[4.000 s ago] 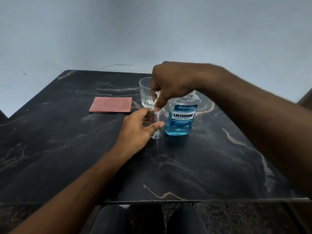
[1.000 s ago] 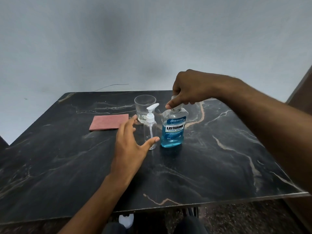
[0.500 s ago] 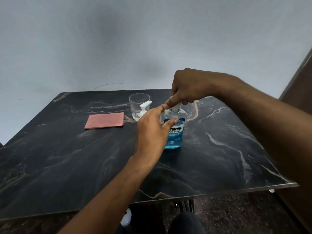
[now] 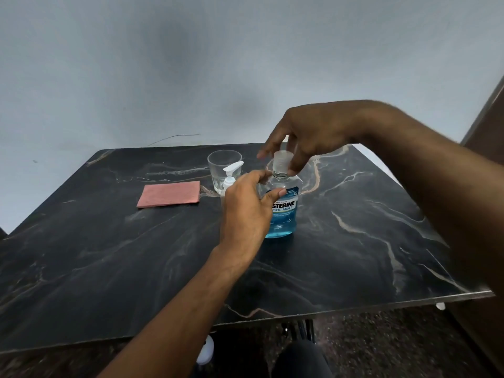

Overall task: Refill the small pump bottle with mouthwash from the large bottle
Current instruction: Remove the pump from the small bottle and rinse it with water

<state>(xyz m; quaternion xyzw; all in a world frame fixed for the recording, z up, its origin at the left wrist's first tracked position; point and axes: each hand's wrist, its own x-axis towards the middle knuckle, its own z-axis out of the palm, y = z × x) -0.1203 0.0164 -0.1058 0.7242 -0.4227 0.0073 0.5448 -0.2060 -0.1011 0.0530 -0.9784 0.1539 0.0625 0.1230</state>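
The step in hand is opening the large bottle (image 4: pixel 282 211), which stands upright on the bench (image 4: pixel 354 241): the left hand (image 4: pixel 246 211) wraps its body while the right hand (image 4: pixel 305 135) pinches the clear cap (image 4: pixel 281 163). The small pump bottle (image 4: pixel 230 178) stands just behind the left hand, pump on. Next, the cap probably needs twisting off against a firm left grip.

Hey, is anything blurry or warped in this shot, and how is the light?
Head view: the right hand has motion-blurred fingertips over the mouthwash bottle's cap; the left hand on the bottle is sharper; the table's edges splay from the wide-angle lens; soft, even light, faint shadows on the wall.
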